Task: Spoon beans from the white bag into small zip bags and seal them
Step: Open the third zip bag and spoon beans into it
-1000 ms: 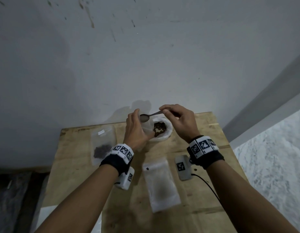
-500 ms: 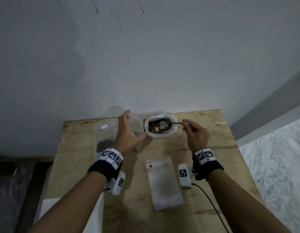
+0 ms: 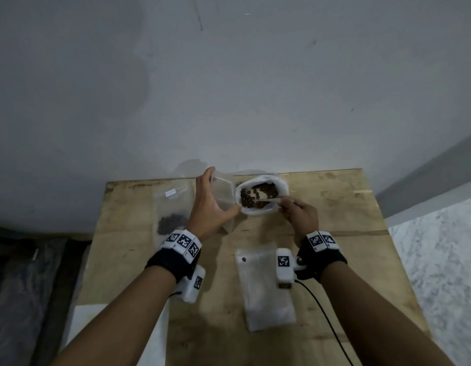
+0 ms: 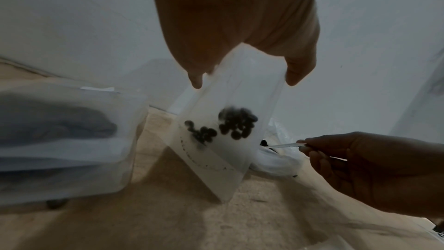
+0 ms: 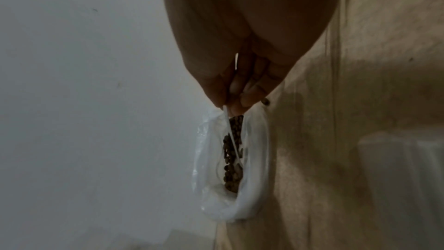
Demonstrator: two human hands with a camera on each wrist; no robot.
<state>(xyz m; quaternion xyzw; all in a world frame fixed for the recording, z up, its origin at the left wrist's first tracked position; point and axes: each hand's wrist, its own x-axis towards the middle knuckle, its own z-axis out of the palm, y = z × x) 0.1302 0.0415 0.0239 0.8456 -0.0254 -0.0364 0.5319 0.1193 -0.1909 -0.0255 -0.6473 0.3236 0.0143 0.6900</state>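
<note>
The white bag [image 3: 279, 184] sits open at the table's far middle, brown beans [image 3: 258, 198] showing inside. My right hand [image 3: 299, 216] pinches the spoon [image 3: 266, 201] by its handle; the bowl end dips into the beans. In the right wrist view the spoon [image 5: 231, 136] runs down into the white bag [image 5: 250, 197]. My left hand [image 3: 212, 207] holds a small zip bag [image 3: 224, 192] upright just left of the white bag. In the left wrist view this zip bag [image 4: 230, 140] has a few dark beans [image 4: 236, 123] in it, pinched at the top between thumb and fingers [image 4: 298, 71].
A zip bag with beans [image 3: 172, 215] lies flat at the far left of the wooden table [image 3: 348, 260]. An empty zip bag [image 3: 263, 289] lies near the middle front. A wall stands right behind the table. A cable [image 3: 324, 315] trails from my right wrist.
The spoon went from over the zip bag's mouth rightward and down into the white bag's beans. My left hand with the zip bag shifted a little left, clear of the white bag.
</note>
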